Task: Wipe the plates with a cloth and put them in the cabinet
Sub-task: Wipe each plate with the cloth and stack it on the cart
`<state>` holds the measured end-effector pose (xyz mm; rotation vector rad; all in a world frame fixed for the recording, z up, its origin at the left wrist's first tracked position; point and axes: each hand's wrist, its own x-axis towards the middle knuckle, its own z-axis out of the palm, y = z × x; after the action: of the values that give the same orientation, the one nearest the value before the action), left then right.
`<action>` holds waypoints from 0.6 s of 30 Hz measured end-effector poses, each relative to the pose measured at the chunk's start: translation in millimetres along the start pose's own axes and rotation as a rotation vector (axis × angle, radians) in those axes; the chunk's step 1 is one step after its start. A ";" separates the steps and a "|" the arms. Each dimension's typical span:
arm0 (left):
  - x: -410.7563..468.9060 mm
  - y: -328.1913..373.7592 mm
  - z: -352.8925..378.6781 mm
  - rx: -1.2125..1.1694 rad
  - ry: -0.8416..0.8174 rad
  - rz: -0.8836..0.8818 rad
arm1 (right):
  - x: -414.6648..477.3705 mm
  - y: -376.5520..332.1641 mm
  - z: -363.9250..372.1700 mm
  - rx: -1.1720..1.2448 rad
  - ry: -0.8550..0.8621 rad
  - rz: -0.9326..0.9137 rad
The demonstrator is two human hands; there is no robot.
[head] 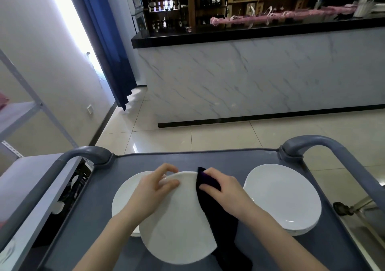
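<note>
A white plate point(177, 225) is tilted up above the grey cart top point(229, 158), its underside toward me. My left hand point(152, 189) grips its far left rim, fingers curled over the edge. My right hand point(220, 189) holds a dark cloth point(220, 225) against the plate's right edge; the cloth hangs down below the hand. Another white plate point(123, 200) lies on the cart beneath the held one, partly hidden. A stack of white plates point(285, 195) sits at the cart's right side.
The cart has grey curved handles at the far left point(87, 152) and far right point(308, 143). A metal shelf rack point(23, 112) stands to the left. A marble-fronted counter point(250, 73) with a black top lies ahead across tiled floor.
</note>
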<state>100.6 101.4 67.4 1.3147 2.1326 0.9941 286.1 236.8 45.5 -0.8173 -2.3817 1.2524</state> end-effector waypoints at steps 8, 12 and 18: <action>-7.3 -17.3 0.2 -0.186 0.188 -0.135 | -6.5 8.4 -0.5 0.180 0.177 0.004; -33.6 -32.0 27.0 -0.530 0.272 -0.225 | -20.5 20.5 10.1 0.683 0.410 0.171; -32.5 -23.2 41.8 -0.589 0.401 -0.198 | -25.8 24.7 12.1 0.715 0.320 0.279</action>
<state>130.4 80.1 22.7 0.6460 1.9436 1.7345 308.1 224.1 17.7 -1.0165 -1.4395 1.7601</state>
